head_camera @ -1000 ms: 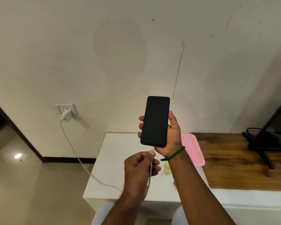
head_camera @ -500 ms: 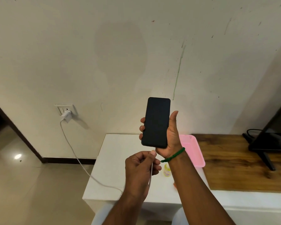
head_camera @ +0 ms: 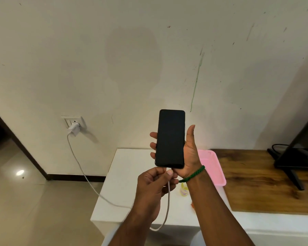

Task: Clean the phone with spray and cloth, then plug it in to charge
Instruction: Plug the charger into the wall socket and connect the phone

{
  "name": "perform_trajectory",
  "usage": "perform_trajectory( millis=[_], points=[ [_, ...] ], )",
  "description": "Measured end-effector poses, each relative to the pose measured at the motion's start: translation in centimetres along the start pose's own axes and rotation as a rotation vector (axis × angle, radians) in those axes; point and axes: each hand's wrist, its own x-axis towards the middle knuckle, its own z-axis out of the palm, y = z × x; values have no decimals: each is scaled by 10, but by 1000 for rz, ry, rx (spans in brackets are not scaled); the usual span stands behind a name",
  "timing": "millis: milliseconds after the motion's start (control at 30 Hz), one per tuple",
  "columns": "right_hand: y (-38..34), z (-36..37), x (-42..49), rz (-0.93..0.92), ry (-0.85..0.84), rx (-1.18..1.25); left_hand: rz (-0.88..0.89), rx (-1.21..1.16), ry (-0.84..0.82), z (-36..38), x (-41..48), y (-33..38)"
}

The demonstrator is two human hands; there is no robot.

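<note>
Just right of your right hand, you have a pink basket (head_camera: 214,167) on the white table (head_camera: 124,176), and a wooden board (head_camera: 263,180) lies farther right of it. Well to the right of both hands stands a dark screen (head_camera: 300,155) on its stand, and above your hands the wall (head_camera: 132,59) shows a green streak (head_camera: 196,82).

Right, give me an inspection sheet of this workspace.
Surface: white table, wooden top beside it.
Job's things: phone upright, screen dark; yellow bottle partly hidden; cloth not seen.
Clutter: pink basket.
Grippers: right hand holds the phone; left hand pinches the cable end at its bottom edge.
Cables: white cable runs from the charger in the wall socket.
Surroundings: marked wall, tiled floor, TV.
</note>
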Motion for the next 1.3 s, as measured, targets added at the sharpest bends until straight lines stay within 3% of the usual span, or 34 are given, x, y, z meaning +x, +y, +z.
perform_trajectory(
  millis=[300,733,1300],
  points=[
    [5,-12,0,35,29,37,44,-172,19,-17,11,1],
    [17,-26,1,49,97,21,51,-146,5,-31,22,-11],
    [61,-76,31,190,637,-241,-184,-104,140,-72,71,-76]
  ],
)
